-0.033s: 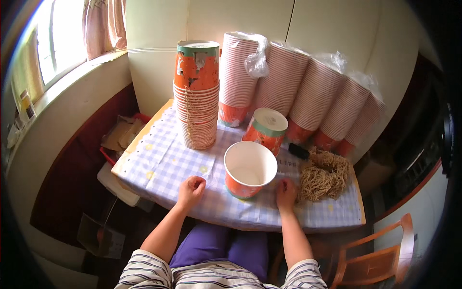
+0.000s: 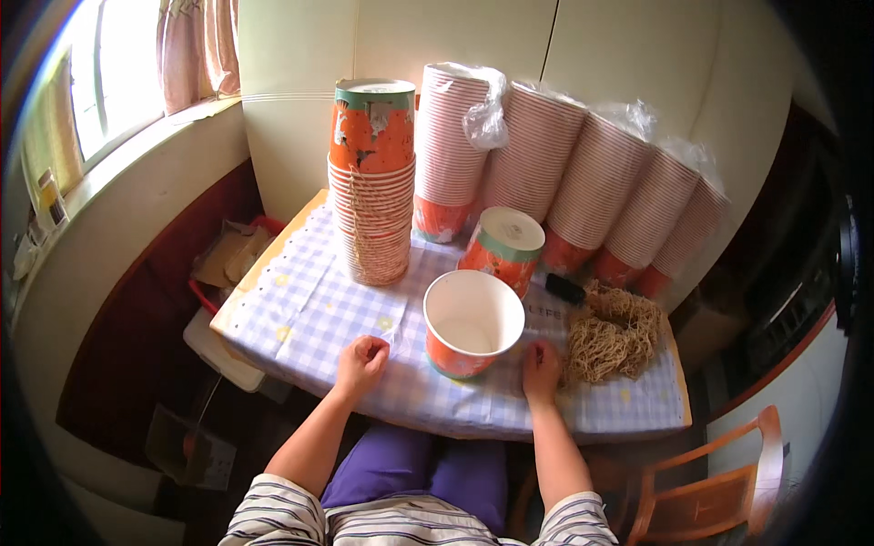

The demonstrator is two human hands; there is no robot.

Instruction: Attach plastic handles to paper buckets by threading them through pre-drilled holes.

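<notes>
My left hand [image 2: 362, 366] rests on the checked tablecloth [image 2: 305, 341], its fingers curled closed and nothing visible in them. A white-lined orange paper bucket [image 2: 460, 362] stands upright between my hands, mouth up, touching neither. On its right side my right hand [image 2: 542, 371] lies with fingers curled in as well, no object showing in it. Just behind the upright bucket is an upturned orange and green paper bucket [image 2: 501, 259]. Beside my right hand sits a tangled heap of tan twine [image 2: 614, 341], with a black-ended piece [image 2: 565, 288] at its far edge.
Back left stands a tall stack of upturned paper buckets [image 2: 371, 196], a strand of twine hanging down it. Several plastic-wrapped bucket stacks [image 2: 537, 155] line the back against the wall. A wooden chair [image 2: 710, 487] is at the lower right; a red crate [image 2: 205, 293] is left of the table.
</notes>
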